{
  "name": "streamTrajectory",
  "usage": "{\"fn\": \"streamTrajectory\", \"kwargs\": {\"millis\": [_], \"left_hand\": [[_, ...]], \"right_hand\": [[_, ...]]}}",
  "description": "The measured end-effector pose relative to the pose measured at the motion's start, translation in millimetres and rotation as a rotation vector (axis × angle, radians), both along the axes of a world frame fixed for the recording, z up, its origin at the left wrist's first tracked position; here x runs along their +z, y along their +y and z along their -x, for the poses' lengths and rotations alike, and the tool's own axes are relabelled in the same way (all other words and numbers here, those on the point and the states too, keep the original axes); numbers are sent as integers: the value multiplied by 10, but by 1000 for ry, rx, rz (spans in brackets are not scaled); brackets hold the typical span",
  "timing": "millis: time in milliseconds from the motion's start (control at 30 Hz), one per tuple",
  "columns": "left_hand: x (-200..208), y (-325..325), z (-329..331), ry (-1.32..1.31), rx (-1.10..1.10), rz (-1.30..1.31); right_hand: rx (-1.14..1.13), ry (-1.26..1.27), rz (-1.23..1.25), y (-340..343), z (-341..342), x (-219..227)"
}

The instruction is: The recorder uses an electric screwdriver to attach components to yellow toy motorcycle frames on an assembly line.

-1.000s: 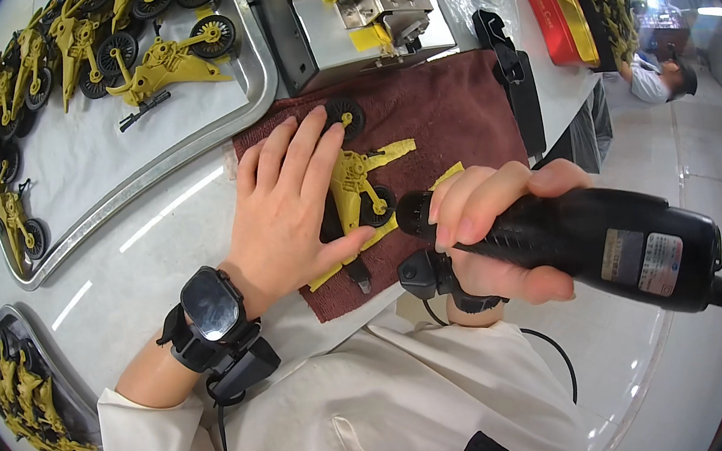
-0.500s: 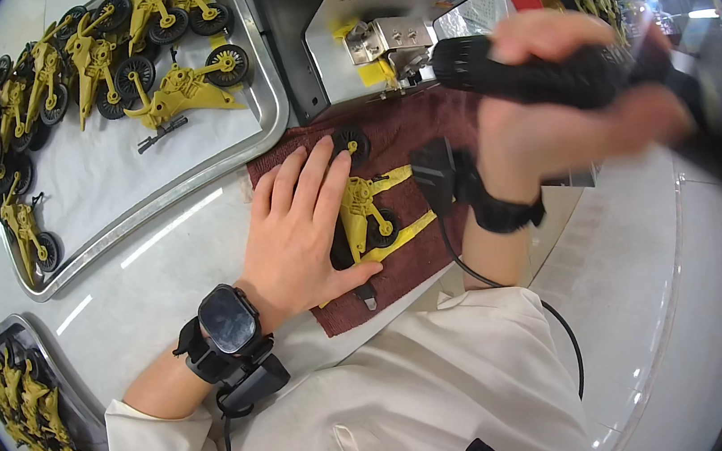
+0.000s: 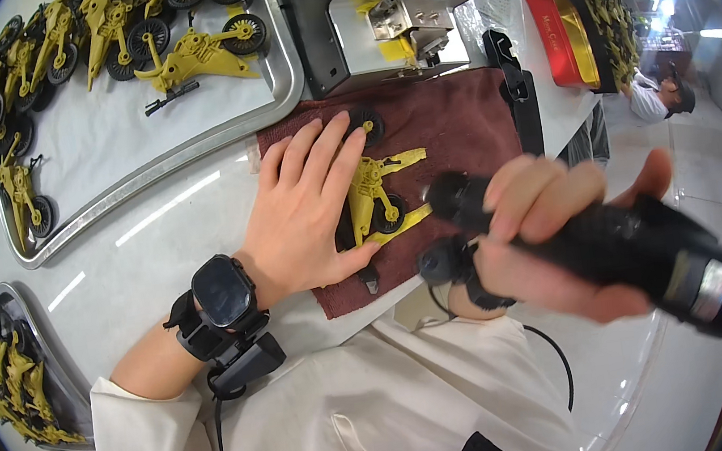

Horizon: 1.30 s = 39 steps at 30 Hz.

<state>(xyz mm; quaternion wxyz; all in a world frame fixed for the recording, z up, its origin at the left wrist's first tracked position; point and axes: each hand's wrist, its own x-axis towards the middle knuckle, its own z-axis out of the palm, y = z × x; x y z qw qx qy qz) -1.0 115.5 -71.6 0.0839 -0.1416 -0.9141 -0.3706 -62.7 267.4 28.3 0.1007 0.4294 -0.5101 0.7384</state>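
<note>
My left hand (image 3: 305, 210) lies flat on a yellow toy motorcycle (image 3: 375, 195) with black wheels, pressing it onto a dark red cloth (image 3: 456, 119). My right hand (image 3: 547, 234) grips a black electric screwdriver (image 3: 606, 236), whose tip hovers just right of the toy's lower wheel. The tool and hand are blurred by motion. A black watch sits on my left wrist.
A metal tray (image 3: 215, 140) with several yellow toy motorcycles (image 3: 195, 52) lies at the upper left. A second tray (image 3: 6, 377) of yellow parts is at the lower left. A grey machine (image 3: 393, 10) stands behind the cloth. Red and gold boxes (image 3: 567, 33) sit at right. Another person (image 3: 656, 99) is far right.
My right hand has swung the screwdriver down from near the machine to just beside the toy. My left hand stays pressed on the toy.
</note>
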Motion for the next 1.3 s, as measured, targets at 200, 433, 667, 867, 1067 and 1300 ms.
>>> {"fn": "streamTrajectory", "kwargs": {"millis": [200,433,667,867,1067,1300], "left_hand": [[19,-13,-23,-31,8,2],[37,-12,-35,-41,10,14],[39,10,-18,0,9,0],[-26,-10,-85,31,34,1],[-4,7,-33,25,18,-8],[-58,-36,-13,3,25,22]], "right_hand": [[-496,-50,-23,-216,792,336],[-463,-136,-176,-407,842,245],[93,-89,-80,0,23,1],[284,74,-198,105,-234,-130],[268,-72,-231,110,-197,-274],[324,-96,-196,9,-186,-363]]}}
